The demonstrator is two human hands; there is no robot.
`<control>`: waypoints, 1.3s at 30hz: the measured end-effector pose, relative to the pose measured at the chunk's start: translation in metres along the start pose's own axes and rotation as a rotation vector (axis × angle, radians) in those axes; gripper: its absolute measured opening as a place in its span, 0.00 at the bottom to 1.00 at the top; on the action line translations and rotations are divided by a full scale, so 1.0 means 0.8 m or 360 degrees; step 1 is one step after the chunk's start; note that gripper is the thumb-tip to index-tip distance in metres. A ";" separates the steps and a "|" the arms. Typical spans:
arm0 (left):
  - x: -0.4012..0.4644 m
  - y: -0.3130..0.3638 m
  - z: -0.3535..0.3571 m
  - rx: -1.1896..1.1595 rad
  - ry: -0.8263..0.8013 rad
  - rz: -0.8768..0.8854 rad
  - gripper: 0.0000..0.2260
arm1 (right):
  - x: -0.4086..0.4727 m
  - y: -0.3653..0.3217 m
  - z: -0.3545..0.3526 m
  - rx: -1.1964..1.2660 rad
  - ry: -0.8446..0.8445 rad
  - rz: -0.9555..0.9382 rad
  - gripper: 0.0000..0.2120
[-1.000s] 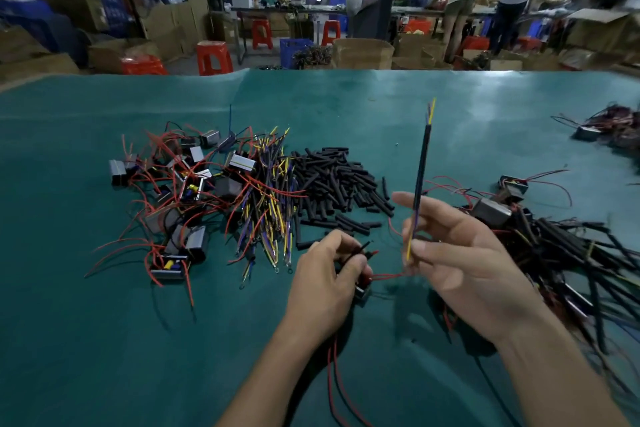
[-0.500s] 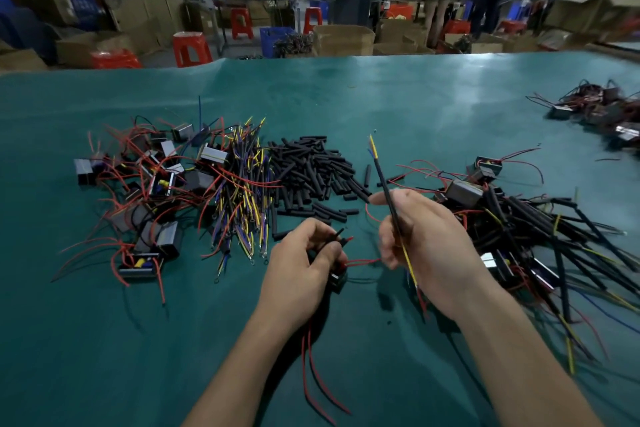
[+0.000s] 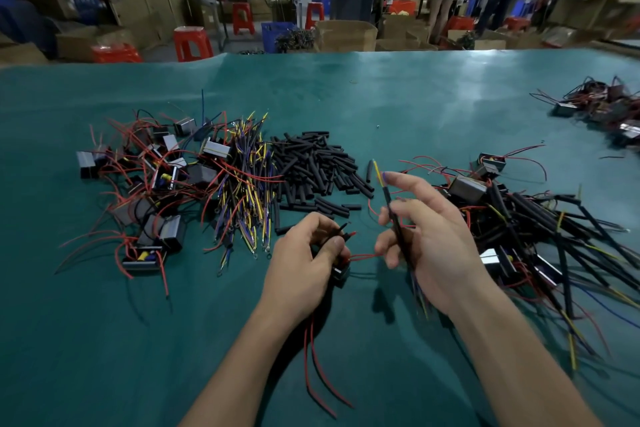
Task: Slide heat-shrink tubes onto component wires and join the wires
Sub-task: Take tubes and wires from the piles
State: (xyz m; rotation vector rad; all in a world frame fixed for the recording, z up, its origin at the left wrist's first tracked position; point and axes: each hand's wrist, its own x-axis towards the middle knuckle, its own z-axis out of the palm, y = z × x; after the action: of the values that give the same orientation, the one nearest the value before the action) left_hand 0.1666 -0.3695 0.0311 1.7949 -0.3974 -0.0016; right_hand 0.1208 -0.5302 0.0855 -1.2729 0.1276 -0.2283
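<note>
My left hand [image 3: 304,263] grips a small black component [image 3: 341,272] just above the green table, pinching its red wires and a short black tube at the fingertips. Two red wires [image 3: 318,371] trail from that hand toward me. My right hand [image 3: 429,239] holds a thin bundle of yellow and blue wires in a black heat-shrink tube [image 3: 389,204]; the bundle leans up and to the left, its bare tips by my extended index finger. A red wire runs between the two hands.
A heap of black heat-shrink tubes [image 3: 318,166] lies beyond my hands. Left of it are yellow and blue leads [image 3: 242,184] and loose components with red wires [image 3: 145,184]. Sleeved assemblies [image 3: 540,229] pile up on the right; another pile [image 3: 602,111] sits far right.
The wire bundle in my right hand has dropped from nearly upright and high to a lower slant, sliding down through the hand. My left hand has kept its grip in place.
</note>
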 end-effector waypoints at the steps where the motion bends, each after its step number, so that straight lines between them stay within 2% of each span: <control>1: 0.000 0.000 0.000 0.0004 0.0000 0.0004 0.10 | 0.001 0.001 0.001 -0.0041 0.0037 -0.0031 0.13; 3: 0.000 0.000 0.000 0.0013 -0.0001 0.0007 0.10 | 0.000 0.002 0.002 -0.0091 0.0075 -0.0078 0.09; 6: 0.000 -0.001 0.000 0.0024 -0.0006 0.0010 0.09 | -0.001 0.003 0.003 -0.0059 0.0067 -0.0097 0.08; 9: 0.000 0.000 -0.001 0.0026 -0.0013 0.0021 0.08 | 0.000 0.002 0.004 -0.0026 0.0086 -0.0097 0.09; 14: -0.002 0.000 -0.002 0.0035 -0.0011 0.0043 0.09 | 0.001 0.005 0.003 -0.0206 0.0163 -0.0122 0.10; 21: -0.002 0.003 -0.003 0.0042 -0.0027 0.0045 0.09 | 0.002 0.013 0.000 -0.0419 0.0098 -0.0058 0.14; 28: -0.003 0.002 -0.004 0.0048 -0.0044 0.0035 0.12 | 0.002 0.010 -0.005 -0.0628 0.0033 -0.0160 0.18; 39: -0.002 0.000 -0.004 0.0070 -0.0061 0.0055 0.11 | 0.008 0.025 -0.007 -0.0802 0.0101 -0.0089 0.16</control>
State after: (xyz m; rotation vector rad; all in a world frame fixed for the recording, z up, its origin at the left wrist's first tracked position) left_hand 0.1660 -0.3661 0.0315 1.8332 -0.4586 -0.0031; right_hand 0.1277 -0.5316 0.0650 -1.7723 0.2129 -0.2962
